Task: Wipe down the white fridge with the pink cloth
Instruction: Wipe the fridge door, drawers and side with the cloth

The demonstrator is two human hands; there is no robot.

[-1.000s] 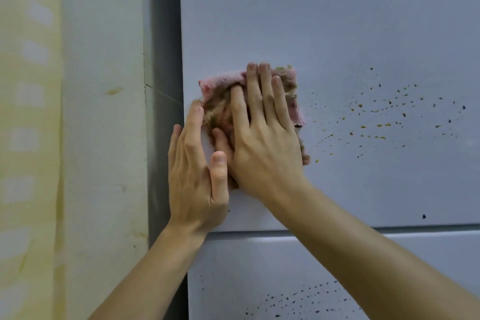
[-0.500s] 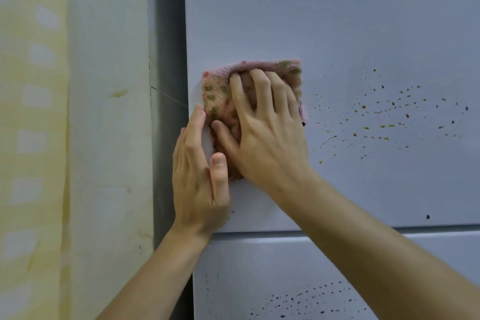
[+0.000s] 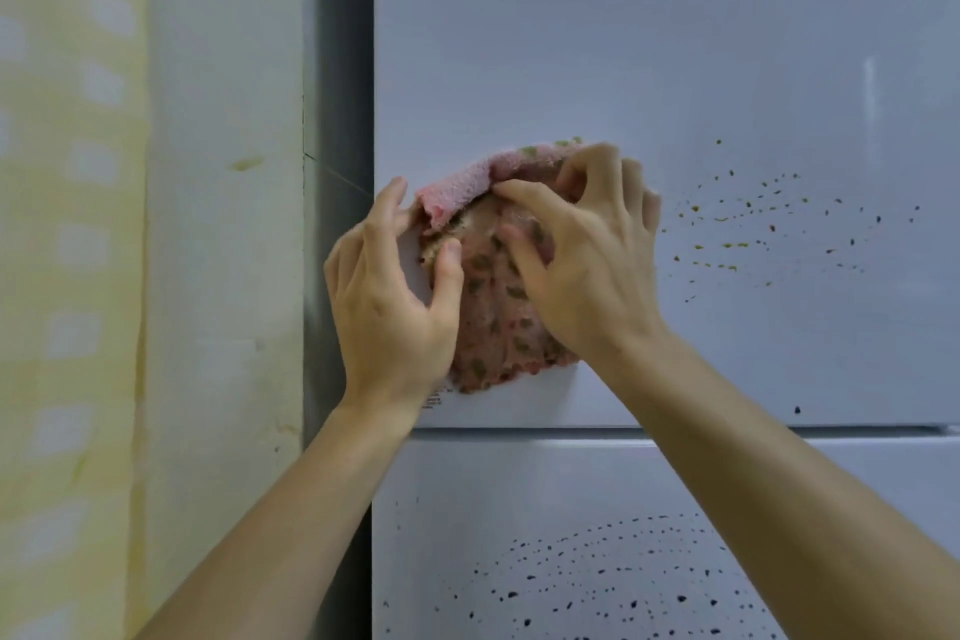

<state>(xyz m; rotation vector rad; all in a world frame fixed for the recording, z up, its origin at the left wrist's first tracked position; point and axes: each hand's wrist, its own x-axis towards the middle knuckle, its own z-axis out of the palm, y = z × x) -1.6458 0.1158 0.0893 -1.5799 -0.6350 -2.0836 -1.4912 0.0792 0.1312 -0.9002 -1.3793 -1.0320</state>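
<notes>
The job is sitting well short of finished. On the white fridge (image 3: 649, 42), the patch around the hands at the centre of the frame is looking clean, but a fan of greenish-brown splatter (image 3: 753, 234) is lying to the right on the upper door (image 3: 519, 16), and a wider arc of dark specks (image 3: 597, 572) is covering the lower door (image 3: 467, 483) at the bottom of the frame. Both are waiting to be wiped.

The pink cloth (image 3: 498, 322) is lying against the upper door near its left edge – a nubby, terry-like square, its facing side soiled with olive blotches, its top edge folding over to show cleaner pink. The right hand (image 3: 597, 276) is pinching that fold with curled fingers, seemingly refolding to a fresh face. The left hand (image 3: 384, 317) is steadying it, thumb pressing the cloth's left margin, fingers fairly straight along the door's edge.

The fridge panels are looking smooth, glossy and flat – likely easy to wipe. A grey strip (image 3: 337, 68) and a pale yellow wall (image 3: 67, 276) are filling the left of the frame.
</notes>
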